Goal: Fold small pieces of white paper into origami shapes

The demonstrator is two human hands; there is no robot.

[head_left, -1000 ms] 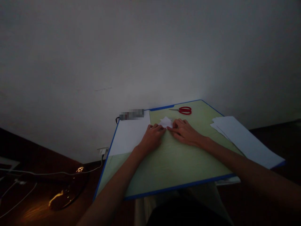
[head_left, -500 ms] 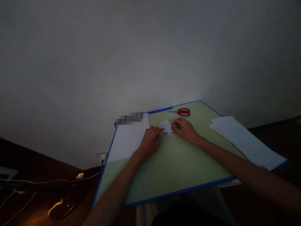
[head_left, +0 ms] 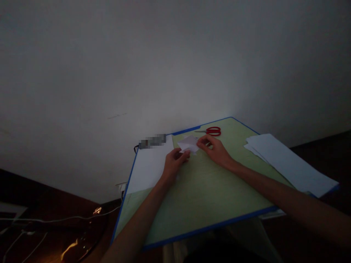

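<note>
A small folded piece of white paper point(head_left: 188, 143) is between my two hands, over the far middle of a green tabletop point(head_left: 208, 190) with a blue rim. My right hand point(head_left: 214, 148) pinches the paper's right side between thumb and fingertips. At its lower left edge is my left hand point(head_left: 175, 162), with fingers curled and the thumb close to the paper; the fingertips are partly hidden behind it. Red-handled scissors point(head_left: 213, 131) lie just beyond my right hand.
A white sheet point(head_left: 148, 168) lies at the table's left, with a blurred-out object point(head_left: 152, 141) at its top. Stacked white paper point(head_left: 287, 160) overhangs the right edge. The wall point(head_left: 175, 65) rises behind the table. A white cable point(head_left: 63, 219) runs at the lower left.
The folded paper has come up off the tabletop and turned, showing a broader face. My left hand has rolled from lying palm-down over it to gripping its edge.
</note>
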